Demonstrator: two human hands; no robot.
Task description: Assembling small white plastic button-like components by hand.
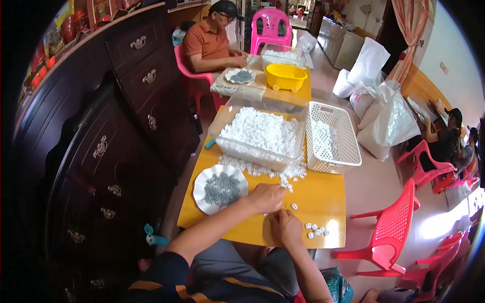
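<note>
Now your left hand (268, 198) and right hand (287, 226) curl, grip unclear; small white oval pieces (317, 232) lie to their right.

There are two plates (200, 187), two clear bins (255, 156), one basket (328, 165) and one yellow tub (286, 81).

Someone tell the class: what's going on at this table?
A person's bare hands are over a yellow table: the left hand is beside small loose white pieces, the right hand nearer the front edge; what either holds is unclear. A scalloped white plate of grey bits sits to the left, and a clear plastic bin heaped with more white pieces stands beyond. Farther back sits a co-worker in an orange shirt.
</note>
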